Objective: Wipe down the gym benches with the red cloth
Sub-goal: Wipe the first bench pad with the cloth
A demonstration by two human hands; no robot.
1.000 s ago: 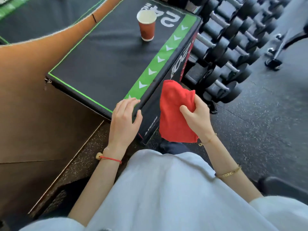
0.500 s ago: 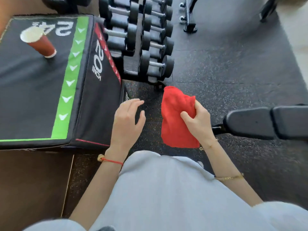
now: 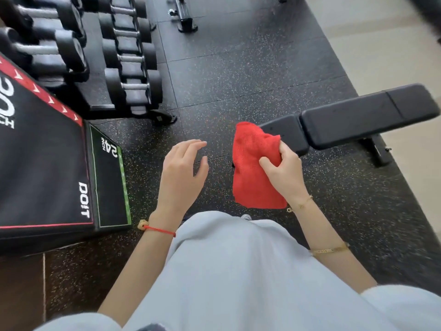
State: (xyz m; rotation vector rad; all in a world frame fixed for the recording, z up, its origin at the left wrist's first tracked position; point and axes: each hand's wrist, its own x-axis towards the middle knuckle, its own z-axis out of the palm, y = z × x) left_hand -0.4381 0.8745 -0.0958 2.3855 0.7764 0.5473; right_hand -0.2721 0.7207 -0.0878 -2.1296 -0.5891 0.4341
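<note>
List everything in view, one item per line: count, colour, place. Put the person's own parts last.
red cloth: one, red, held above the floor, centre
gym bench: one, black pads, right, partly behind the cloth
plyo box: one, black with red and green trim, left
dumbbells: several, black with metal handles, on a rack, upper left
rubber floor: black, speckled
equipment foot: one, black, top centre
left hand: one, open, holding nothing, red string bracelet at the wrist
right hand: one, gripping the cloth, gold bracelets
</note>
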